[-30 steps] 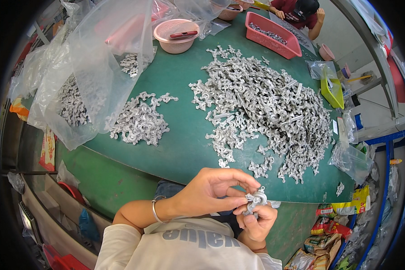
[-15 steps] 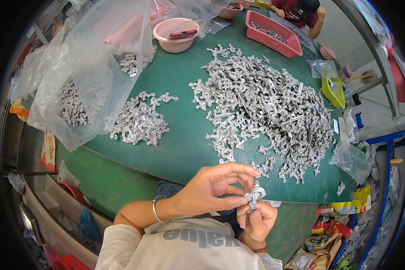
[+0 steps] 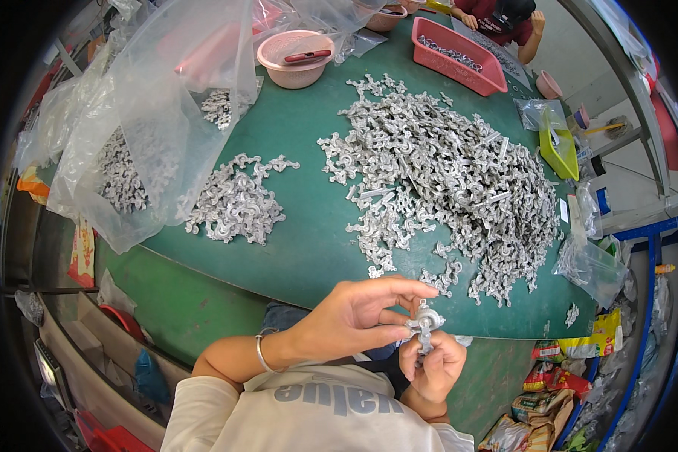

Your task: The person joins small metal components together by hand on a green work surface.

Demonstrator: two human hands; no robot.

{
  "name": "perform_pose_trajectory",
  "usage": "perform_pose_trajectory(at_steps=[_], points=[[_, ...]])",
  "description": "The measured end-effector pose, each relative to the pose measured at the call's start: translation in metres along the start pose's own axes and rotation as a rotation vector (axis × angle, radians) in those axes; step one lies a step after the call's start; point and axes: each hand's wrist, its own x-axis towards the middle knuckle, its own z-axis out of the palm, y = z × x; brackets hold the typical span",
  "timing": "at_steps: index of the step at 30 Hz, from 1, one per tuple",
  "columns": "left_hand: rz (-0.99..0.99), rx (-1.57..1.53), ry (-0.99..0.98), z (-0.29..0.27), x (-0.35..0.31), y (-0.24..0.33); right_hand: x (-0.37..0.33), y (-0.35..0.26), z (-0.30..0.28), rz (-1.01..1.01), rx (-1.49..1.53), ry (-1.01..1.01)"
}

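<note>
Just off the table's near edge, both my hands are closed around a small silvery metal casting with a round ring shape and a loop on top. My left hand pinches it from the left between thumb and fingers. From below, my right hand grips its lower end between thumb and forefinger. Fingers hide part of the casting. Beyond my hands a large heap of similar metal castings covers the table, and a smaller pile lies to the left.
On the green table stand a pink bowl with a red phone across it, and a pink tray of metal parts. A clear plastic bag holds more castings. Another person sits at the far end.
The casting has turned slightly in my fingers, so its round part now faces up more. My hands have barely shifted.
</note>
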Motion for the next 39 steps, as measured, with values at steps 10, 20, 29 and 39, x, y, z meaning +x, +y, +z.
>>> perform_pose_trajectory(at_steps=[10, 20, 29, 39], points=[[0.053, 0.156, -0.010, -0.003, -0.003, -0.003, -0.002, -0.004, 0.005, -0.106, -0.422, 0.265], [-0.025, -0.052, -0.036, -0.003, -0.004, 0.003, 0.003, -0.008, 0.007, -0.253, -0.627, 0.214], [-0.168, -0.067, 0.027, -0.002, -0.003, 0.005, -0.003, 0.001, 0.002, -0.167, -0.375, 0.238], [-0.106, -0.024, 0.047, -0.001, -0.004, 0.002, -0.004, 0.007, -0.003, -0.113, -0.297, 0.239]])
